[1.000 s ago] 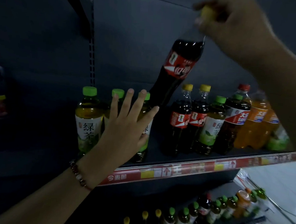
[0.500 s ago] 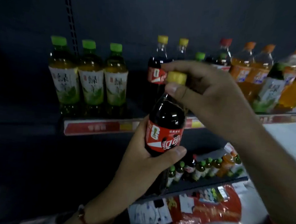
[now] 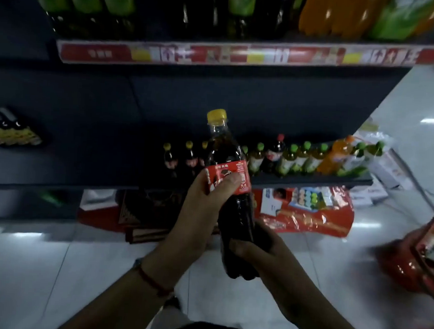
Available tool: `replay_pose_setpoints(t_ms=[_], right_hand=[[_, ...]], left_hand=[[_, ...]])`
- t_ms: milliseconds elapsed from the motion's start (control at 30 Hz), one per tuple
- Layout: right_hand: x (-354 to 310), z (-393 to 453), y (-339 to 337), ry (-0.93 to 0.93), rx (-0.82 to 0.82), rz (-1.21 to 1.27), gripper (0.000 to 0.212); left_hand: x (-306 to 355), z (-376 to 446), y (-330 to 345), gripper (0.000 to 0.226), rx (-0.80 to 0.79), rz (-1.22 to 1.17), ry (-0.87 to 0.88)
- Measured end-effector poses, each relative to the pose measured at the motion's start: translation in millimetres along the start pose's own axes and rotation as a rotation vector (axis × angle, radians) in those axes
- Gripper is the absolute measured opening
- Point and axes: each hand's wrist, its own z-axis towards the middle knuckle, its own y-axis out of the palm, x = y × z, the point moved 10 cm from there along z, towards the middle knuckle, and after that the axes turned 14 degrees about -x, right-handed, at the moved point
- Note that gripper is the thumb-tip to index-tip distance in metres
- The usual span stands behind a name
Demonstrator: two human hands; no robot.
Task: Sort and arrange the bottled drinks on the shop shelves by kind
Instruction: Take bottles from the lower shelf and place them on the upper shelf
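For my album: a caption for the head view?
Both hands, left hand and right hand, hold a cola bottle upright.

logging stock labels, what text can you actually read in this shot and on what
Nothing reads cleanly.
Cola bottle red label: white characters, blurred and partly under the left hand; the right hand holds its base.
Upper shelf price strip: arrows and characters, smeared, unreadable.
Lower shelf bottles: labels too small.
Red packets on floor: print too blurred.

Cola bottle (image 3: 229, 180) upright, yellow cap. Left hand (image 3: 203, 204) grips its red label; right hand (image 3: 261, 252) grips its base. Lower shelf (image 3: 310, 180) behind.
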Motion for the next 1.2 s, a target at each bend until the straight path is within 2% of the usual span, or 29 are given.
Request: replay_pose_setpoints(t_ms=[67,167,233,300,367,433,500,600,667,767,933,1033,1133,1200], right_hand=[[15,-28,-8,0.067,0.089,-0.132,0.032],[24,-65,-22,0.163,0.232,-0.505,0.046],[24,-74,-22,0.173,0.248,-0.775,0.056],[26,-78,-22,0.154,0.237,-0.872,0.060],[36,-80,-23,0.164,0.193,-0.776,0.054],[55,-76,-25,0.196,0.079,-0.478,0.044],[73,-73,-22,0.254,-0.066,-0.143,0.037],[92,-75,-9,0.345,-0.208,0.220,0.047],[98,-76,0,0.362,-0.243,0.338,0.042],[107,-70,-1,0.347,-0.222,0.324,0.026],[121,-38,-33,0.220,-0.007,0.105,0.038],[134,-15,-59,0.194,0.074,0.020,0.053],[152,24,-93,0.185,0.156,0.045,0.070],[165,59,-118,0.177,0.215,0.078,0.069]], left_hand=[[-17,-13,8,0.045,0.008,-0.007,-0.015],[-48,-28,12,0.054,0.042,-0.206,-0.129],[-71,-36,13,0.059,0.069,-0.360,-0.237],[-89,-44,12,0.060,0.118,-0.459,-0.288],[-100,-51,11,0.058,0.149,-0.513,-0.294],[-101,-54,12,0.048,0.112,-0.459,-0.268],[-93,-54,18,0.039,0.010,-0.285,-0.218],[-83,-55,27,0.071,-0.089,0.003,-0.156],[-74,-53,36,0.079,-0.142,0.208,-0.123],[-74,-45,44,0.086,-0.158,0.339,-0.131],[-89,-31,44,0.083,-0.174,0.471,-0.108],[-112,-16,28,0.087,-0.180,0.492,-0.139],[-135,17,1,0.083,-0.200,0.597,-0.129],[-152,46,-20,0.078,-0.228,0.735,-0.116]])
